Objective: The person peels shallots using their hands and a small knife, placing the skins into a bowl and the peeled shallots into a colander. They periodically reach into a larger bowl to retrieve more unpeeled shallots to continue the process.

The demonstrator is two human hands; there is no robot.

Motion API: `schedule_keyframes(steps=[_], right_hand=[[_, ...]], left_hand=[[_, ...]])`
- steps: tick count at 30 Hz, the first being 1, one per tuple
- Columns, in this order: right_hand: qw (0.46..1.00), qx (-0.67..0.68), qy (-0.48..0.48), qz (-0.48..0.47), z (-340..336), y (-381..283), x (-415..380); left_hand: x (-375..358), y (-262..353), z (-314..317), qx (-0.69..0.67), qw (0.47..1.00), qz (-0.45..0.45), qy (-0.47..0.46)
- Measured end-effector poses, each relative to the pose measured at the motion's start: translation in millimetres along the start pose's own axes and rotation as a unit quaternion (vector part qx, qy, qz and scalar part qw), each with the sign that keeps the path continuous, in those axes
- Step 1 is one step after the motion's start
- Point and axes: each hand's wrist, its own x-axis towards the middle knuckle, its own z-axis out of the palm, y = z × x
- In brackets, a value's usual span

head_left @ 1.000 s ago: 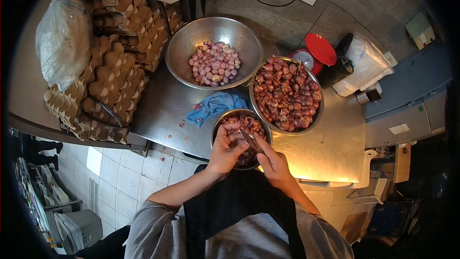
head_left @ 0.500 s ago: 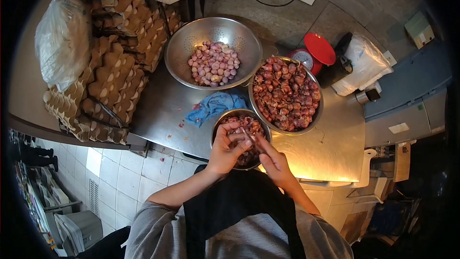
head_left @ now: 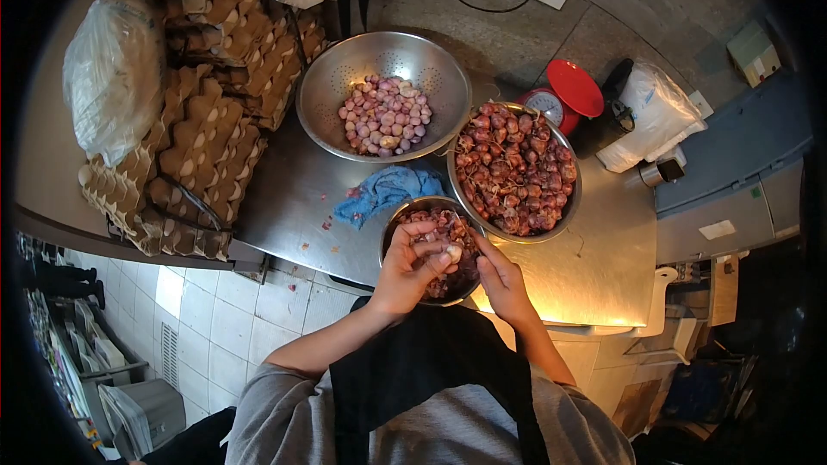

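My left hand (head_left: pixel 403 271) pinches a small pale shallot (head_left: pixel 454 253), partly peeled, between thumb and fingertips. To its right, my right hand (head_left: pixel 504 282) is closed around what looks like a small knife (head_left: pixel 469 262), mostly hidden by the fingers and dark against the bowl. Both hands are over a metal bowl (head_left: pixel 387 232) of reddish skins and peelings. Behind it on the right stands a bowl of unpeeled red shallots (head_left: pixel 517 168). A steel colander (head_left: pixel 323 90) at the back left holds peeled, pinkish shallots (head_left: pixel 386 116).
A crumpled blue cloth (head_left: pixel 388 192) lies left of the peelings bowl on the steel table (head_left: pixel 289 185). Stacked egg trays (head_left: pixel 194 142) and a plastic bag (head_left: pixel 115 77) fill the left side. A red scale (head_left: pixel 573 90) and a white bag (head_left: pixel 650 116) stand at the back right.
My right hand has moved slightly right and down, away from the left hand. The pale shallot in my left fingers now shows more clearly.
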Motion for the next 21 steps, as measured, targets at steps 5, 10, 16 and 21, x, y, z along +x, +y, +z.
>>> schedule_keyframes(steps=[5, 10, 16, 21], right_hand=[[0.998, -0.021, -0.007, -0.061, 2, -11, 1], [0.998, 0.052, -0.039, 0.013, 9, 6, -6], [0.991, 0.102, -0.061, 0.066, 6, 7, -15], [0.987, 0.126, -0.079, 0.067, -4, -6, -22]], left_hand=[[18, 9, -14, -0.005, 0.999, 0.020, 0.035], [94, 44, -40, 0.161, 0.962, 0.176, 0.130], [172, 43, -33, 0.352, 0.902, 0.246, 0.051], [218, -7, 12, 0.486, 0.849, 0.162, -0.129]])
